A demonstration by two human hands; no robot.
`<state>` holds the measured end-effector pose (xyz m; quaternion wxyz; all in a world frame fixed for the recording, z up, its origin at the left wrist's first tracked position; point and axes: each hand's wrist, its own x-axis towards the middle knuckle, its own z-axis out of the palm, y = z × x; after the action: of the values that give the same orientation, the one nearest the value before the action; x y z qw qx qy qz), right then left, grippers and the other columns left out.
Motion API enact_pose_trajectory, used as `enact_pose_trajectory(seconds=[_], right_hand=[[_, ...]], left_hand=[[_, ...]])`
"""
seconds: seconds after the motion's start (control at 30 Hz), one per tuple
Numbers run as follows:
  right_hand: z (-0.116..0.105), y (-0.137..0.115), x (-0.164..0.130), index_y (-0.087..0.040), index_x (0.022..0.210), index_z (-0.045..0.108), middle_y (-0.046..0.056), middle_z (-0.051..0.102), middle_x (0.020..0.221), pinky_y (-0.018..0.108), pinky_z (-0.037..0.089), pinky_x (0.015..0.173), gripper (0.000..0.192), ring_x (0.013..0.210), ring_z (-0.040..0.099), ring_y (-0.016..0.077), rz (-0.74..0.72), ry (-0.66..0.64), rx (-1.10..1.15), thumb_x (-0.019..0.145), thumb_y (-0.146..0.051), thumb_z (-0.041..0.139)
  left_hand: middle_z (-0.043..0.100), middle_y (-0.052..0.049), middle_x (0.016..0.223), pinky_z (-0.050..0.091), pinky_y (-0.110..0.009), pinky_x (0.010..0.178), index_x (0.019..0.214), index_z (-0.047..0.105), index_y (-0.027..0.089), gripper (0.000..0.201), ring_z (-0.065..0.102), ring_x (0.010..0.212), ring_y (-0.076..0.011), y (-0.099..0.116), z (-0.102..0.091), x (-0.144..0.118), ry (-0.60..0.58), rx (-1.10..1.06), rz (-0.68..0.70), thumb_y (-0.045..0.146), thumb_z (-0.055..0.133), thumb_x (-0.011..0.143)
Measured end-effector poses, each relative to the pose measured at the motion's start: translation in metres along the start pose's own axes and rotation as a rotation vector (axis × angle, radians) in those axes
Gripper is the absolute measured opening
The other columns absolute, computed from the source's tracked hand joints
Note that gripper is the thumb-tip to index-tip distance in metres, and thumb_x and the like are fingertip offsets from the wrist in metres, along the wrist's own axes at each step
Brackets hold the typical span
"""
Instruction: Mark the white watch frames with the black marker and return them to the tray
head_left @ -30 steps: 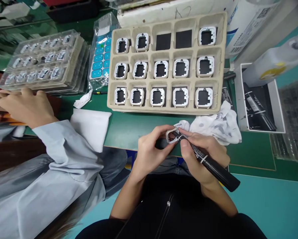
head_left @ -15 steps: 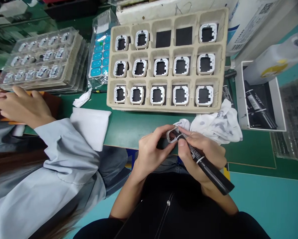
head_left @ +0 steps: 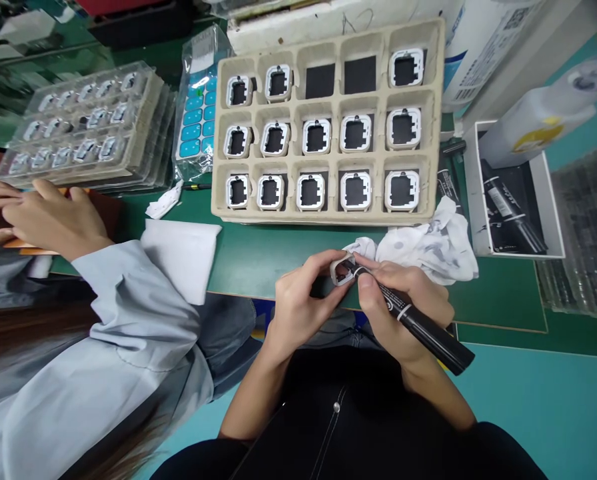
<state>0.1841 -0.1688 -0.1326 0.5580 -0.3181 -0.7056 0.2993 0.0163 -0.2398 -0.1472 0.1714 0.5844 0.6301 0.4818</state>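
The left hand (head_left: 301,303) pinches a small white square plastic frame (head_left: 342,270) just below the beige moulded-pulp compartment tray (head_left: 328,217). The right hand (head_left: 403,313) grips a black marker pen (head_left: 418,327), its tip touching the frame, beside a crumpled white cloth (head_left: 428,243).

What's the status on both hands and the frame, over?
Left hand pinching small white frame. Right hand holding black marker, tip at frame. Crumpled cloth just behind; nothing blocking.

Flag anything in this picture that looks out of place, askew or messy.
Two compartments in the top row of the pulp tray are empty, third and fourth from the left; all others hold white frames. A crumpled, ink-spotted white cloth lies below the tray. A scrap of white paper lies loose on the mat.
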Motion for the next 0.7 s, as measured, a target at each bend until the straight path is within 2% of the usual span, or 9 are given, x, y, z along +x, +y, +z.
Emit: enact_pose_trajectory(seconds=[0.1, 0.33, 0.43, 0.53, 0.7], right_hand=[[0.0001, 0.0005, 0.001, -0.028, 0.102, 0.081, 0.0, 0.092, 0.096, 0.034, 0.083, 0.087, 0.018, 0.102, 0.097, 0.0317, -0.011, -0.003, 0.003, 0.103, -0.011, 0.085], [-0.001, 0.0047, -0.0056, -0.028, 0.103, 0.081, 0.001, 0.094, 0.102, 0.037, 0.084, 0.082, 0.01, 0.101, 0.097, 0.0322, 0.055, 0.03, 0.056, 0.109, -0.024, 0.087], [0.0003, 0.0061, -0.0076, -0.028, 0.103, 0.08, 0.001, 0.095, 0.104, 0.037, 0.084, 0.083, 0.01, 0.102, 0.097, 0.0318, 0.065, 0.043, 0.066, 0.109, -0.024, 0.087], [0.0007, 0.0055, -0.0058, -0.028, 0.106, 0.08, 0.002, 0.095, 0.108, 0.038, 0.083, 0.087, 0.011, 0.104, 0.097, 0.0315, 0.036, 0.031, 0.083, 0.108, -0.019, 0.086], [-0.0001, 0.0027, -0.0012, -0.028, 0.104, 0.077, 0.001, 0.093, 0.098, 0.038, 0.084, 0.086, 0.015, 0.103, 0.097, 0.0329, -0.002, 0.01, 0.057, 0.106, -0.015, 0.086]], left_hand=[[0.095, -0.003, 0.125, 0.078, -0.029, 0.1, 0.142, 0.083, 0.028, 0.036, 0.094, 0.103, -0.0199, -0.0004, 0.0002, 0.0002, -0.003, -0.006, -0.032, 0.029, 0.095, 0.109], [0.094, -0.004, 0.119, 0.08, -0.029, 0.098, 0.14, 0.085, 0.026, 0.046, 0.094, 0.099, -0.0208, -0.002, -0.0012, 0.0043, -0.016, -0.135, -0.057, 0.035, 0.105, 0.1], [0.094, -0.003, 0.116, 0.079, -0.028, 0.098, 0.141, 0.085, 0.026, 0.05, 0.093, 0.097, -0.0197, -0.0018, -0.0011, 0.0054, -0.011, -0.163, -0.042, 0.034, 0.107, 0.098], [0.094, -0.003, 0.116, 0.079, -0.028, 0.098, 0.141, 0.085, 0.026, 0.045, 0.093, 0.098, -0.0189, -0.0014, -0.0003, 0.0047, -0.002, -0.139, -0.032, 0.034, 0.104, 0.101], [0.094, -0.005, 0.126, 0.079, -0.03, 0.101, 0.141, 0.084, 0.028, 0.036, 0.093, 0.106, -0.0209, -0.0016, 0.0009, 0.0016, 0.008, -0.053, -0.041, 0.033, 0.096, 0.107]])
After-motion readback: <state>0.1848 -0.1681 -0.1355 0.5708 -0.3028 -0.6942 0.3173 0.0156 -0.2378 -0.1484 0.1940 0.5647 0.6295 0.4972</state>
